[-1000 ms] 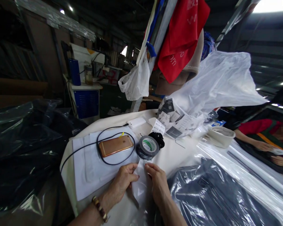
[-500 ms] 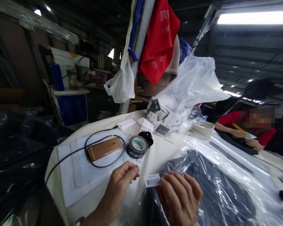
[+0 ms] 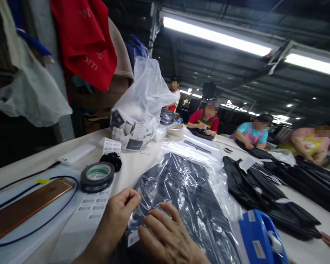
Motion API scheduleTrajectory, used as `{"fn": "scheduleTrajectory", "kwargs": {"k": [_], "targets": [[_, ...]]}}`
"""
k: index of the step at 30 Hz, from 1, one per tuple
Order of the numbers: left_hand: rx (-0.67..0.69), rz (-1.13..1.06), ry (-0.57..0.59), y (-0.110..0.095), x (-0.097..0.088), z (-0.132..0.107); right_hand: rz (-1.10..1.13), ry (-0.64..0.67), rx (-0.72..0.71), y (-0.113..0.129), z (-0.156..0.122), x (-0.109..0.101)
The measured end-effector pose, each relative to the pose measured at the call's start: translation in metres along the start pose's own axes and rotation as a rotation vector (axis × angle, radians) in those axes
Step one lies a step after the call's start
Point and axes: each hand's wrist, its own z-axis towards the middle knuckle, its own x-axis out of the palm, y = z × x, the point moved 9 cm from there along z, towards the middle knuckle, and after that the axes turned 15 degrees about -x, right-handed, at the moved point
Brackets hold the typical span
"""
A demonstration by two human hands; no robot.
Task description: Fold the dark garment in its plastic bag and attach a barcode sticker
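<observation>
A dark garment sealed in a clear plastic bag (image 3: 189,194) lies on the white table in front of me. My right hand (image 3: 167,236) rests on its near end with fingers spread flat, beside a small white barcode sticker (image 3: 133,237) stuck on the bag. My left hand (image 3: 118,214) pinches the bag's near-left edge with thumb and fingers together. A strip of barcode labels (image 3: 92,207) lies just left of my left hand.
A grey tape roll (image 3: 97,176), a gold phone (image 3: 27,207) ringed by a black cable, a white power bank (image 3: 76,154) and a bag of tags (image 3: 132,132) stand to the left. A blue dispenser (image 3: 261,238) sits at lower right. Dark garments (image 3: 266,190) and several seated co-workers line the table's far side.
My head has swung right, so the phone and tape slid left. The sticker my right hand held now sits on the bag, and that hand lies flat on it.
</observation>
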Motion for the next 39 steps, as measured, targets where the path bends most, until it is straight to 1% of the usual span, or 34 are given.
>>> {"fn": "scheduleTrajectory", "kwargs": {"k": [2,3,5,6,7,10,11,13,17,19,20,22,24,25,27,28,30,32,33,35,37,39], "targets": [[0.062,0.089,0.025,-0.017,0.011,0.011,0.013,0.003,0.013,-0.013,-0.015,-0.005],[0.061,0.096,0.044,-0.022,0.015,0.015,-0.001,-0.001,0.027,-0.021,-0.022,-0.008],[0.013,0.074,0.072,-0.026,0.023,0.023,-0.06,-0.015,0.052,-0.034,-0.036,-0.015],[-0.034,0.055,0.098,-0.024,0.029,0.025,-0.098,-0.027,0.065,-0.039,-0.041,-0.019],[-0.096,0.033,0.152,-0.02,0.037,0.025,-0.137,-0.046,0.072,-0.043,-0.046,-0.023],[-0.298,-0.091,0.395,-0.005,0.074,0.018,-0.227,-0.105,0.062,-0.049,-0.055,-0.029],[-0.345,-0.129,0.454,-0.002,0.085,0.016,-0.237,-0.113,0.052,-0.05,-0.057,-0.028],[-0.386,-0.156,0.5,0.001,0.101,0.016,-0.235,-0.109,0.034,-0.052,-0.059,-0.024],[-0.404,-0.077,0.49,0.005,0.118,0.027,-0.189,-0.043,0.02,-0.056,-0.066,-0.012],[-0.357,0.018,0.434,0.003,0.12,0.036,-0.172,-0.018,0.026,-0.059,-0.071,-0.008],[-0.296,0.097,0.397,0.0,0.12,0.04,-0.161,-0.009,0.029,-0.061,-0.073,-0.006],[-0.132,0.287,0.307,-0.011,0.119,0.048,-0.113,0.012,0.057,-0.069,-0.079,-0.001],[0.042,0.428,0.212,-0.027,0.119,0.059,0.002,0.065,0.117,-0.086,-0.088,0.01],[0.115,0.457,0.175,-0.037,0.119,0.066,0.071,0.099,0.16,-0.097,-0.094,0.018],[0.22,0.424,0.148,-0.057,0.124,0.086,0.184,0.175,0.241,-0.122,-0.112,0.035],[0.249,0.374,0.169,-0.066,0.129,0.098,0.226,0.222,0.272,-0.134,-0.122,0.045],[0.261,0.263,0.252,-0.082,0.145,0.123,0.308,0.34,0.336,-0.151,-0.146,0.068],[0.239,0.193,0.334,-0.089,0.167,0.145,0.422,0.467,0.406,-0.157,-0.168,0.091],[0.224,0.182,0.369,-0.089,0.18,0.155,0.483,0.51,0.442,-0.156,-0.177,0.1],[0.193,0.188,0.435,-0.083,0.206,0.17,0.58,0.54,0.488,-0.15,-0.187,0.11],[0.156,0.21,0.498,-0.069,0.23,0.182,0.642,0.534,0.511,-0.143,-0.189,0.113],[0.126,0.246,0.547,-0.054,0.249,0.192,0.676,0.525,0.531,-0.14,-0.19,0.113]]}}
